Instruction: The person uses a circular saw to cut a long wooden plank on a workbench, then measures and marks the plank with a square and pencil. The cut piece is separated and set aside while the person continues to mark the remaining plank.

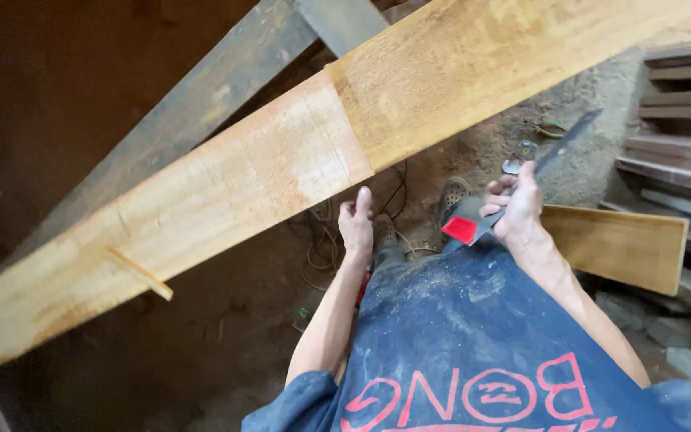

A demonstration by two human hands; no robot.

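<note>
A long pale wooden plank (281, 168) runs diagonally across the view from lower left to upper right, with a darker section past a straight line near its middle. My left hand (356, 224) grips the plank's near edge from below, thumb up against the wood. To the right and clear of the plank, my right hand (515, 210) holds a tool (513, 188) with a red-tipped handle and a long dark blade that points up and to the right. A thin wood splinter (139, 273) sticks off the plank's lower edge at the left.
A darker beam (193, 104) runs behind the plank. A short board (617, 244) lies at the right, beside stacked planks (681, 120). Cables (321, 240) and small metal parts (520, 156) lie on the sawdust-covered floor near my sandalled feet (451, 196).
</note>
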